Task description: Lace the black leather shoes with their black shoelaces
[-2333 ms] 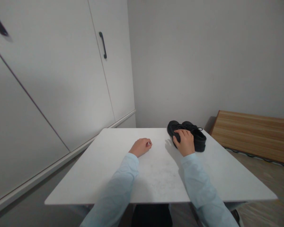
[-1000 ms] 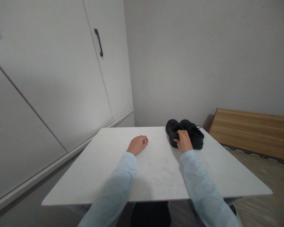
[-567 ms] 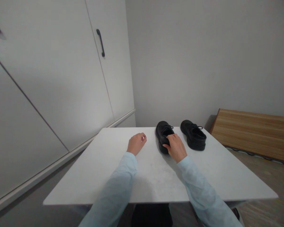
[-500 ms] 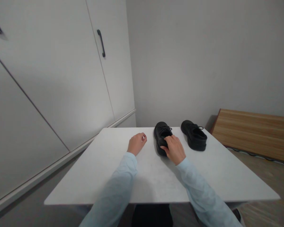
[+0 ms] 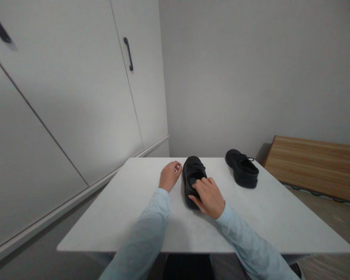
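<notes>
Right hand [image 5: 209, 197] pinched black lace-up shoe [image 5: 188, 179], lower centre, at heel collar [image 5: 191, 191]; left hand [image 5: 169, 176] half open, nothing visible held. Shoe looked light, stiff-soled; collar seemed best grip.

no legible text, labels, brands, numbers, signs

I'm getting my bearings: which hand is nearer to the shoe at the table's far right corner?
Right. The right hand grips the other shoe, left of the corner shoe and closer to the camera; the left hand is farther left, past the other shoe.
</notes>
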The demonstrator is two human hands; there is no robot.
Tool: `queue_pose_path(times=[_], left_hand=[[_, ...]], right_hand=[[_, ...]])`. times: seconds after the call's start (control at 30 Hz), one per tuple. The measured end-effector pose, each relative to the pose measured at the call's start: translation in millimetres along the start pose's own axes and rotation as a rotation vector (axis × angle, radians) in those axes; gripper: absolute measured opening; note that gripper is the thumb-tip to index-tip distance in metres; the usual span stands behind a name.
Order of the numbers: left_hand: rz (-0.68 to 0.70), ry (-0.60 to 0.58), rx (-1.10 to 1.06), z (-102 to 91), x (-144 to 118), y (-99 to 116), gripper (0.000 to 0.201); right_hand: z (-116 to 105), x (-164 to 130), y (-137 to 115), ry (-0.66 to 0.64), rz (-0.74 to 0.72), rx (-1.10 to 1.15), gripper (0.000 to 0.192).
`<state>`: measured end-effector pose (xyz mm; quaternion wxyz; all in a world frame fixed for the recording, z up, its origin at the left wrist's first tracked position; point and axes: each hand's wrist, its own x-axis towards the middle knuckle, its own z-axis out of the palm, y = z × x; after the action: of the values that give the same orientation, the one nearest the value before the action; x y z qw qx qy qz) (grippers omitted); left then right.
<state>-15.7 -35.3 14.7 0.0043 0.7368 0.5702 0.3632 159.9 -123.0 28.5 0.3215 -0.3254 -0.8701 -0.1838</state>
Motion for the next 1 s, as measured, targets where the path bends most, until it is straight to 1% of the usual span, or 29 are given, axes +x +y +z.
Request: queue_pose_path(times=[0.13,0.23,0.3,0.43,0.53,0.63,0.73,0.83,0.93,1.0], left_hand=[[0.051,0.089,-0.056,-1.3,1.0,0.3,0.017],[0.107,0.097,-0.187,-3.0,1.6,1.8,0.021],[0.166,0.056,-0.291,-3.7,1.6,3.0,0.025],[0.242,-0.099,-0.403,-1.5,0.4,4.6,0.031],[0.244,-0.191,-0.427,2.0,-1.2,4.6,0.033],[0.225,-0.21,-0.417,4.1,-2.4,4.6,0.033],[0.21,-0.215,-0.397,4.4,-2.9,4.9,0.032],[0.205,-0.214,-0.394,4.2,-3.1,5.4,0.032],[0.208,-0.21,-0.398,4.1,-3.6,6.2,0.032],[0.2,-0.213,-0.395,3.8,-3.9,7.1,0.032]], right_hand=[[-1.7,0.0,-1.2,-0.001,-0.028,0.019,0.01],[-0.6,-0.4,-4.1,-0.015,-0.05,0.04,0.009],[1.3,-0.8,-6.7,-0.022,-0.071,0.039,0.01],[6.3,-2.1,-9.1,-0.031,-0.132,0.024,0.014],[8.6,-3.1,-7.4,-0.025,-0.159,0.032,0.018],[8.4,-3.8,-5.0,-0.028,-0.156,0.057,0.017],[7.0,-3.7,-3.4,-0.037,-0.143,0.104,0.014],[5.4,-2.4,-0.8,0.012,-0.103,0.179,0.012],[1.0,1.0,4.7,0.087,-0.02,0.273,0.011],[-4.9,5.0,9.9,0.117,0.065,0.341,0.01]])
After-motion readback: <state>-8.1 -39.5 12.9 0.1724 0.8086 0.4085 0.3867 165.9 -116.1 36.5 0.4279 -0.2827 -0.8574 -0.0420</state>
